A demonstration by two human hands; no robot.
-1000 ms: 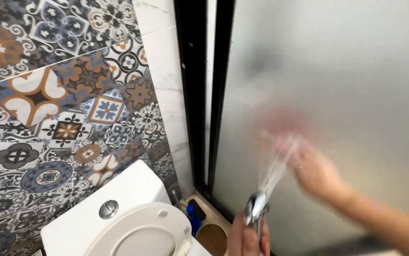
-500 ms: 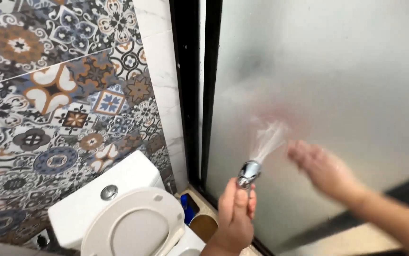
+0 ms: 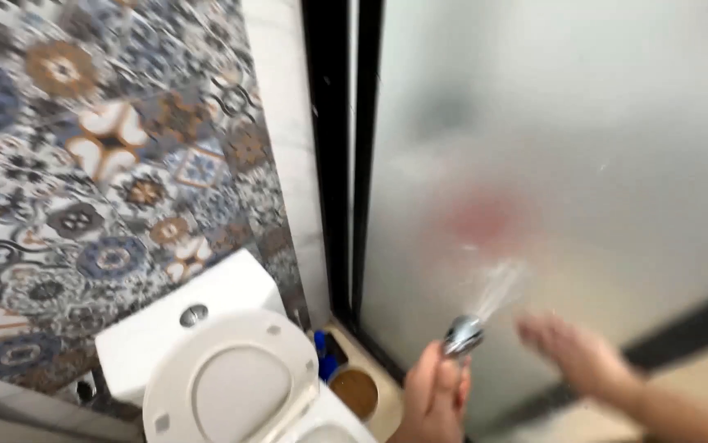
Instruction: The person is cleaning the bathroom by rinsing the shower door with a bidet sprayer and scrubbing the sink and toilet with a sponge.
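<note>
My left hand (image 3: pixel 434 400) grips a chrome hand sprayer (image 3: pixel 463 335) near the bottom centre, its nozzle tilted up and to the right. A fan of water (image 3: pixel 497 289) shoots from it onto the frosted glass door (image 3: pixel 550 139). My right hand (image 3: pixel 573 353) is blurred, fingers spread, flat against the wet glass just right of the spray. It holds nothing.
A white toilet with a raised lid (image 3: pixel 227 390) and a cistern (image 3: pixel 182 324) stands at the lower left against a patterned tile wall (image 3: pixel 100 180). A black door frame (image 3: pixel 341 156) runs up the middle. A blue bottle (image 3: pixel 323 353) and a brown round container (image 3: pixel 356 392) sit on the floor.
My right hand has slid down the glass and to the right. My left hand and the sprayer dropped slightly and shifted right; the view swung a little.
</note>
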